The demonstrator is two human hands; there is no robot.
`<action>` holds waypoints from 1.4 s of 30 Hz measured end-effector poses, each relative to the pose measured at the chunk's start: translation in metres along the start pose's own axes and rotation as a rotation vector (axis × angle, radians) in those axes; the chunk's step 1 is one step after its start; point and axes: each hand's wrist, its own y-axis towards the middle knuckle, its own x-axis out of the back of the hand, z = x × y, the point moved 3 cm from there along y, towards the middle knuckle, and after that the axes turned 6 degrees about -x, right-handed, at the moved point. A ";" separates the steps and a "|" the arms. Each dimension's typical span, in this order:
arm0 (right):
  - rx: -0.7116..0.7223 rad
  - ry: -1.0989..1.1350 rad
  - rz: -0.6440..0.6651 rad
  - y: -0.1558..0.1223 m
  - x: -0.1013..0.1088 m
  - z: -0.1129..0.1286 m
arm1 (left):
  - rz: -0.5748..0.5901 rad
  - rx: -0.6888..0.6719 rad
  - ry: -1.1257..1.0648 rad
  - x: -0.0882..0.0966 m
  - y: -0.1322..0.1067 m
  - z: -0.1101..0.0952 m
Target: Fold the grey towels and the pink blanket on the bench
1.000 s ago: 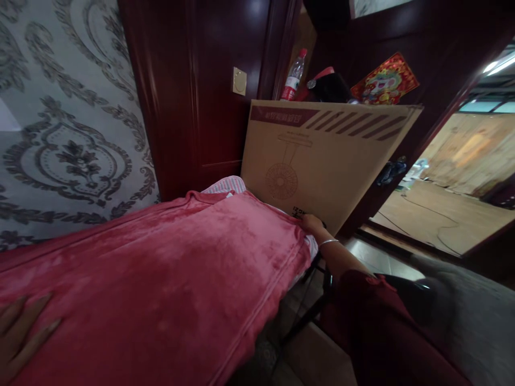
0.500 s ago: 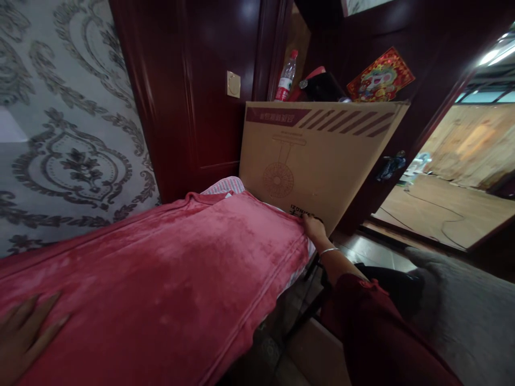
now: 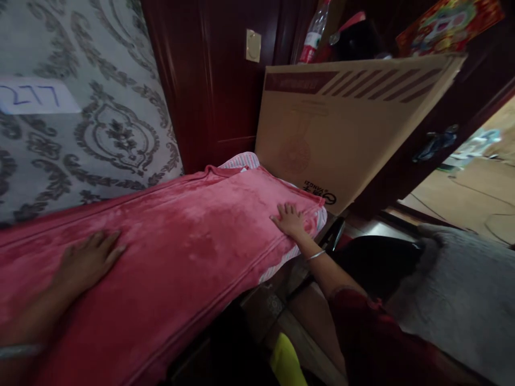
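A pink-red plush blanket lies spread over a long narrow surface along the wall. Under its far end a striped cloth peeks out, and along the near right edge as well. My left hand rests flat on the blanket at the left, fingers a little apart. Near the far right corner my right hand lies palm down on the blanket, its fingers spread. Neither hand grips anything.
A large cardboard box stands against the blanket's far end, with a plastic bottle behind it. Grey fabric covers something at the right. A paper marked 277 hangs on the patterned wall. Something yellow shows below.
My right hand has let go of the blanket's far corner and moved back left onto its top. My left hand has come further into view. The camera view has shifted.
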 end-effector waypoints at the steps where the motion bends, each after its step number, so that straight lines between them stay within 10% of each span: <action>1: -0.018 -0.002 0.031 -0.007 -0.007 -0.001 | 0.044 -0.034 -0.031 0.002 -0.002 -0.004; 13: -0.047 0.029 0.146 -0.020 -0.002 -0.012 | 0.209 -0.078 -0.144 0.003 -0.164 -0.043; 18: 0.150 0.040 -0.023 -0.060 0.026 0.052 | 0.138 -0.033 -0.221 0.016 -0.206 -0.053; 24: 0.621 0.116 -0.008 -0.164 0.013 0.146 | 0.096 -0.043 -0.227 0.014 -0.226 -0.094; 37: 0.543 0.255 -0.004 -0.197 -0.001 0.144 | -0.004 0.079 -0.269 0.022 -0.249 -0.118; 42: 0.765 0.511 0.028 -0.242 0.001 0.154 | -0.048 0.027 -0.331 0.021 -0.237 -0.133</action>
